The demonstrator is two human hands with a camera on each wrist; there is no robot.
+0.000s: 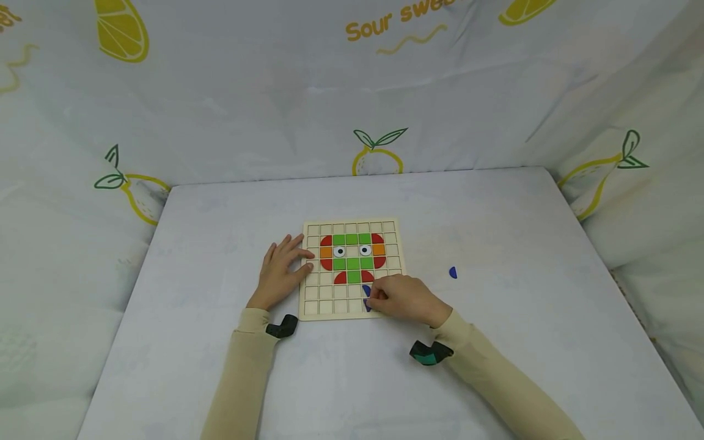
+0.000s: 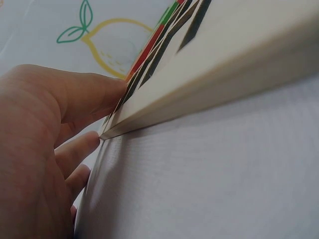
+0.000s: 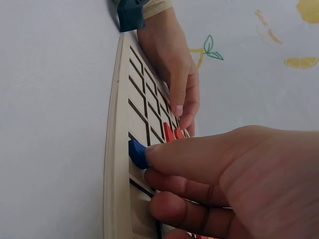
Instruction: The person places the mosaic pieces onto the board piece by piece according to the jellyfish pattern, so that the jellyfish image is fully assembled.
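Observation:
A pale wooden grid board [image 1: 327,308] lies flat with green, red and orange tiles on it and two round eye pieces [image 1: 365,250]. My left hand [image 1: 278,276] rests at the board's left edge, fingers spread, with thumb and fingertips on the rim. Near the lower right of the board, my right hand [image 1: 409,299] pinches a small blue quarter-round tile [image 3: 137,153] between thumb and index finger, right at a grid cell close to the near edge. Another blue tile [image 1: 366,289] sits one row above it, partly behind the fingers.
One loose blue tile [image 1: 453,272] lies on the white tabletop [image 1: 495,232] to the right of the board. A white cloth with lemon prints [image 1: 379,160] hangs behind the table and along both sides. Dark wrist mounts [image 1: 431,353] sit at both sleeve cuffs.

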